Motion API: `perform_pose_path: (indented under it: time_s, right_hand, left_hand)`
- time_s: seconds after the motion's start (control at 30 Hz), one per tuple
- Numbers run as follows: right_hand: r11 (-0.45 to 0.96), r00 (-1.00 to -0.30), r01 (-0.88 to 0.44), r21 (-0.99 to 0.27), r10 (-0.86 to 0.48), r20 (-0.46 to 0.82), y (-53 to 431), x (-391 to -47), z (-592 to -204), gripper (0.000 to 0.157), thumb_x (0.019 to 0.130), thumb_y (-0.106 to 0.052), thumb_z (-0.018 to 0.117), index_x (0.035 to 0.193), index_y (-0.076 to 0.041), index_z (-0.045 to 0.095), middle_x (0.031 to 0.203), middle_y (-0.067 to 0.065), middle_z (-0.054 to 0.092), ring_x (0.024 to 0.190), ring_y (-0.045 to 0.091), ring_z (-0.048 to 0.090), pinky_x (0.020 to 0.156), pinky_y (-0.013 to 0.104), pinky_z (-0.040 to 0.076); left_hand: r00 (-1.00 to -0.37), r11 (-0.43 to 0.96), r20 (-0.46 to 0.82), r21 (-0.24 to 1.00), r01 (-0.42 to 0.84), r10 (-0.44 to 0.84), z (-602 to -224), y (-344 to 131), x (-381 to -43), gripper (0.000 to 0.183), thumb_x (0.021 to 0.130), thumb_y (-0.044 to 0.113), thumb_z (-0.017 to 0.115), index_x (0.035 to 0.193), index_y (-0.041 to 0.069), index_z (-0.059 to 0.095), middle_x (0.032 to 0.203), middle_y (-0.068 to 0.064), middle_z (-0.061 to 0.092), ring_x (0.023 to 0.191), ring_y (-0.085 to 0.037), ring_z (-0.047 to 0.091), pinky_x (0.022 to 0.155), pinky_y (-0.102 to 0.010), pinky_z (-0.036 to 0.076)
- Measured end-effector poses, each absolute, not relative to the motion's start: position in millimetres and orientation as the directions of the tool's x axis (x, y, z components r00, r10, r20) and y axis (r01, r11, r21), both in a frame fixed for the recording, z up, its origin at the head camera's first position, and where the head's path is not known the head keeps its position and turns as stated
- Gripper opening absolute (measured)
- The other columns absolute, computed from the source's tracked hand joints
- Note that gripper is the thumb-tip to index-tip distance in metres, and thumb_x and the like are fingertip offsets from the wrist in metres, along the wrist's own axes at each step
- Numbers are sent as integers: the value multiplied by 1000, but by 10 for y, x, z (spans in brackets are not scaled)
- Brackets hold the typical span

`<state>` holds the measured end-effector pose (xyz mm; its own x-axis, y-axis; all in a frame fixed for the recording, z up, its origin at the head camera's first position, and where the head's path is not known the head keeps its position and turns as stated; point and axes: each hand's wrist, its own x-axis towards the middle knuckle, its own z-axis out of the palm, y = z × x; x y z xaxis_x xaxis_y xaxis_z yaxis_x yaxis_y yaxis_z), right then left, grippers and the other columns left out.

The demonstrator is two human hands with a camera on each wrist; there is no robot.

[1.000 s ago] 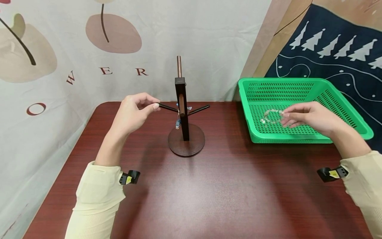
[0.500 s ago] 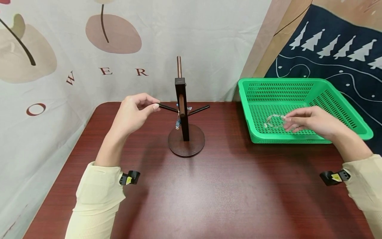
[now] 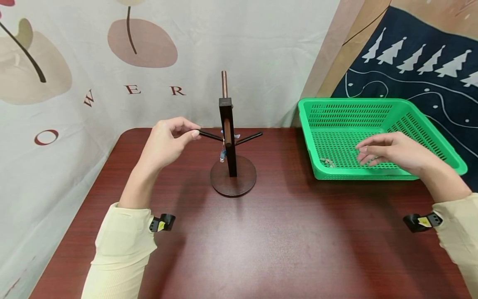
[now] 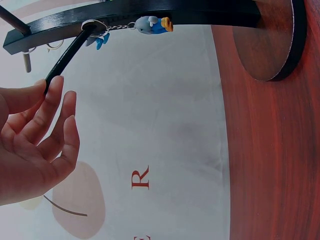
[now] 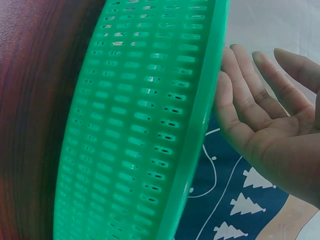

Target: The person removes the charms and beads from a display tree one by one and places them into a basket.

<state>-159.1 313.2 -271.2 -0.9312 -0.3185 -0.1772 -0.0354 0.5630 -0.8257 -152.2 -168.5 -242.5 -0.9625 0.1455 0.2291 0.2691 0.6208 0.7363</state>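
In the head view, my left hand [image 3: 164, 143] pinches the tip of a black peg [image 3: 210, 135] on a dark wooden stand [image 3: 232, 160] with a round base. A keychain [image 4: 152, 25] with a small blue and grey figure hangs by its ring from that peg, close to the upright. My right hand [image 3: 396, 151] is over the green plastic basket [image 3: 366, 172], fingers apart with nothing between them. A small beaded bracelet [image 3: 327, 162] lies bunched in the basket's front left corner. In the right wrist view, the basket's side wall hides the inside.
The basket stands at the back right of the reddish-brown table [image 3: 239, 245]. A printed white cloth [image 3: 261, 50] hangs behind the stand. Another peg [image 3: 249, 137] points right from the stand, and a copper-coloured rod [image 3: 224, 83] shows at its top.
The bracelet has left my right fingers and dropped into the basket's front left corner. My right hand has drawn slightly right and its fingers have parted. My left hand stays at the peg.
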Motion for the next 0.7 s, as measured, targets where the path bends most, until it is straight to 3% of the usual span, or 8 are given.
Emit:
perform_pose_path:
  time_s: [0.43,0.7]
  right_hand:
    - [574,-932,-39,-818,-316,-177,2983,-1626,-2610,32,94,-16,51,114,9,54,92,12,66,81,23,65,69,32,52]
    - [548,-930,-57,-834,-333,-156,2882,-1664,-2601,27,93,-16,53,111,4,58,92,12,66,81,24,65,70,31,52]
  left_hand:
    - [-964,619,227,740,261,136,-2440,-1690,-1537,12,87,10,62,96,4,68,81,-6,69,71,-7,57,60,-24,36]
    - [-965,617,219,742,262,145,-2424,-1687,-1518,13,87,11,62,96,5,68,83,-8,69,71,-7,57,59,-23,35]
